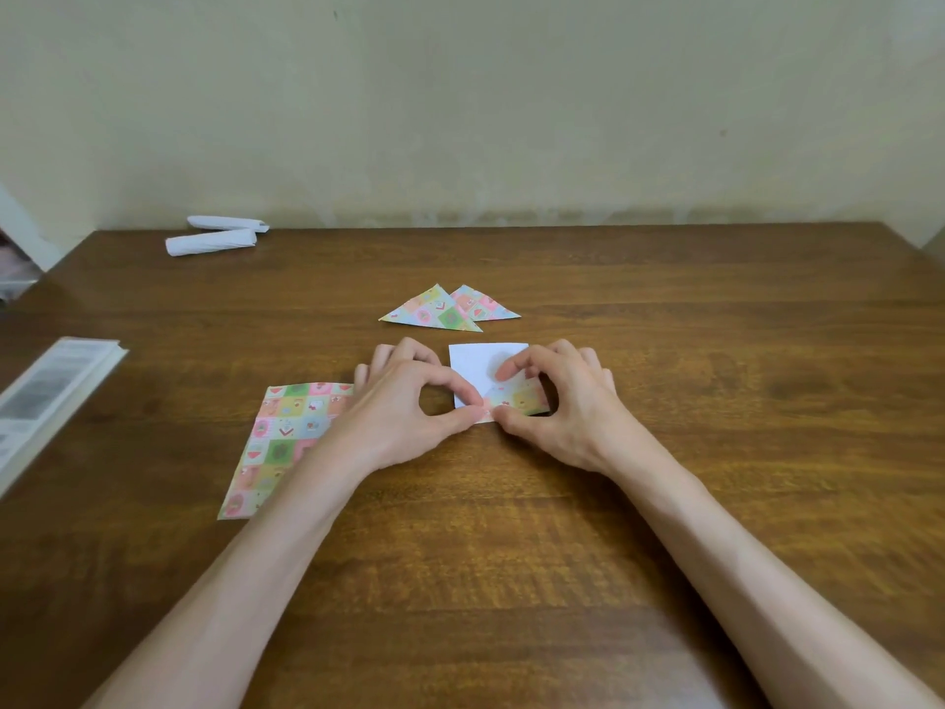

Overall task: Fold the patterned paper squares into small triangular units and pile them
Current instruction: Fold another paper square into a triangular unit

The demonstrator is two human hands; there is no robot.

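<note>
A small paper square [478, 365] lies white side up in the middle of the wooden table [511, 555], its near right corner turned over to show the pattern. My left hand [404, 401] pinches the paper's near edge with thumb and forefinger. My right hand [557, 401] pinches the turned-over flap, forefinger on top. Two folded patterned triangles [440, 312] lie overlapping just beyond the square. A larger patterned sheet [278, 442] lies flat at the left, partly under my left forearm.
Two folded white paper pieces [215, 236] lie at the table's far left by the wall. A flat printed booklet or box [46, 401] sits at the left edge. The wall rises right behind the table's far edge.
</note>
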